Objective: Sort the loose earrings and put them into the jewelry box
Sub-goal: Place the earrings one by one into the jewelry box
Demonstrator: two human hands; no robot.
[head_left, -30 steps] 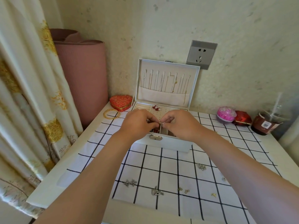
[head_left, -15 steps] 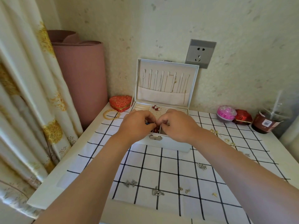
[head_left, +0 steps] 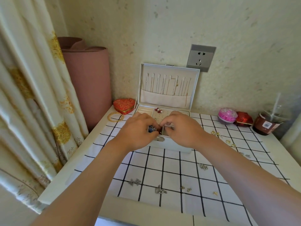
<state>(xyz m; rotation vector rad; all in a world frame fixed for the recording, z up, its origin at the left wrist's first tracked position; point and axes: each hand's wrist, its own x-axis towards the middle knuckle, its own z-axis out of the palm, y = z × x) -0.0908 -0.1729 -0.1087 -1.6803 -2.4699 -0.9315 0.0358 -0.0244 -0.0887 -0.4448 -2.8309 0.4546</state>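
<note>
Placing step. Left hand [head_left: 138, 130] pinches blue earring [head_left: 151, 129] over jewelry box [head_left: 172, 145], front compartment. Right hand [head_left: 180, 129] fingers curled alongside; can't tell what they pinch. Next: seat it gently, then fetch loose earrings [head_left: 160, 191] from near checked cloth [head_left: 171, 170].

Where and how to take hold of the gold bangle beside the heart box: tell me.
Pinch the near rim of the gold bangle from above, thumb inside the thin hoop. It lies flat, and the red heart box crowds its far side.
</note>
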